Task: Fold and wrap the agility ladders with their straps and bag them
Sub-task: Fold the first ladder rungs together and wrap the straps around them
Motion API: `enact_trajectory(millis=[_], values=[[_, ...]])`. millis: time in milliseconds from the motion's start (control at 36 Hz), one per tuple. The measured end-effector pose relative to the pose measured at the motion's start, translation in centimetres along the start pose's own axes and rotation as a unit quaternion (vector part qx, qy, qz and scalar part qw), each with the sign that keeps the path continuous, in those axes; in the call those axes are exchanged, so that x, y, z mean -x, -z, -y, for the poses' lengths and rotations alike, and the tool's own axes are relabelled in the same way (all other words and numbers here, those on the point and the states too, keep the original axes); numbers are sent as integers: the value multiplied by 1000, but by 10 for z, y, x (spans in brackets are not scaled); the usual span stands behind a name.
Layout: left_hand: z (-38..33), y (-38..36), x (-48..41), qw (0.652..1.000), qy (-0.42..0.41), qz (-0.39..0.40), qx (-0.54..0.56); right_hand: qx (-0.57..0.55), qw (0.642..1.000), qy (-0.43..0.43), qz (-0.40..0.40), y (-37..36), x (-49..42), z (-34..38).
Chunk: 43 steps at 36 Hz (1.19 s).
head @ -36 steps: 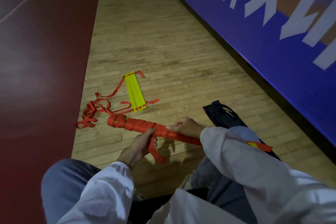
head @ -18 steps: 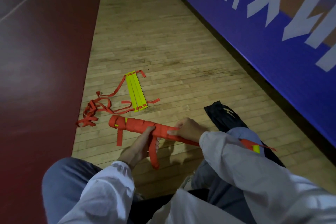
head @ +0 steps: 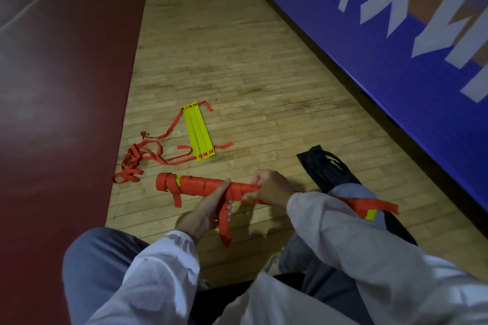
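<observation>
I hold the wrapped ladder [head: 195, 185] across my lap. Its long axis runs from about 9 o'clock, where the rolled end hangs free over the floor [head: 264, 87], to about 4 o'clock, where the far end crosses my right knee.

My left hand [head: 206, 212] grips it near the middle, fingers curled underneath and thumb over the top. The loose strap tail [head: 224, 227] hangs from just beside that grip toward 6 o'clock. My right hand [head: 272, 187] is curled round the roll just at 3 o'clock of the left, its fingers pinching the top turn of the wrap.

The tail is nearer my left hand, so I judge tucking or tying it off falls to that side while the right keeps the turns tight.

The black bag [head: 323, 166] lies on the floor at 2 o'clock, near my right hand. A second ladder [head: 199, 134] lies unwrapped at 11 o'clock, well apart.
</observation>
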State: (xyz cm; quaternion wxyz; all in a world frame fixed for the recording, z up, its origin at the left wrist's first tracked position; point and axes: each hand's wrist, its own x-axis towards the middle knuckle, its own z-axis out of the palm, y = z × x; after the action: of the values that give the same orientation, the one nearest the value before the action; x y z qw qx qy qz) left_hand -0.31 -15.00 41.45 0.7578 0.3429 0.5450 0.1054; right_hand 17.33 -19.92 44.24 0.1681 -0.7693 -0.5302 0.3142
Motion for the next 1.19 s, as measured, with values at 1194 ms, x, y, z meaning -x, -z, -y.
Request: enact_trajectory(millis=[1194], values=[[-3,9,14,997,-35,68,9,-18,992,18,122,16,3,-15]])
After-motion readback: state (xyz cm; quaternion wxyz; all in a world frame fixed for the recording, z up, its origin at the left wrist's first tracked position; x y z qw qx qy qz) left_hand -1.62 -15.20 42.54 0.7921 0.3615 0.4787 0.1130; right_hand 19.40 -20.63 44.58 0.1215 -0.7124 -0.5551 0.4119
